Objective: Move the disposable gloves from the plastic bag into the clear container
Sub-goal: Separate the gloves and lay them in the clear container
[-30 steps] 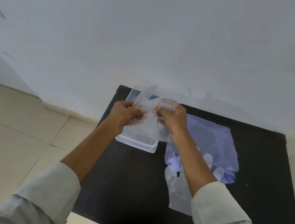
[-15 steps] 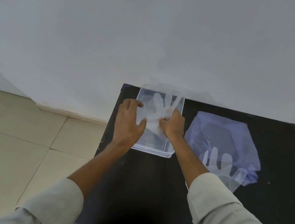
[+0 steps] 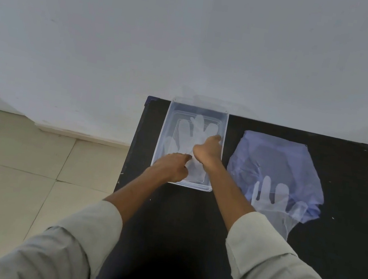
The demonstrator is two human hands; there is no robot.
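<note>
Step now: a see-through glove (image 3: 192, 138) is being laid flat in the clear box (image 3: 164, 136), near the middle of the frame.
Where the glove is: inside the box, flat on the bottom, its finger parts pointing to the top of the frame.
Left hand (image 3: 170, 167): at the lower end of the box, fingers curled and pointing down onto the wrist end of the glove. I cannot tell if it pinches the glove or only presses on it.
Right hand (image 3: 207, 151): just beside the left hand, a little higher in the frame, lying on the glove. Its fingers look close together and pushing down, but a pinch cannot be ruled out.
More gloves: another glove (image 3: 272, 196) lies at the right of the frame, partly on the bluish plastic bag (image 3: 276, 162), well apart from the box.
Bag: spread flat on the black table (image 3: 190, 223), to the right of the box.
How to do it well: I think the glove should be smoothed with flat fingers from the wrist end up to the finger parts, so no bump stays.
Go slow: thin plastic sticks to skin, so lift the hands straight up and softly, or the glove may come back out.
Keep the box still: one hand can rest on the glove while the other lets go first.
What is left: it looks like at least one more glove has to go in.
</note>
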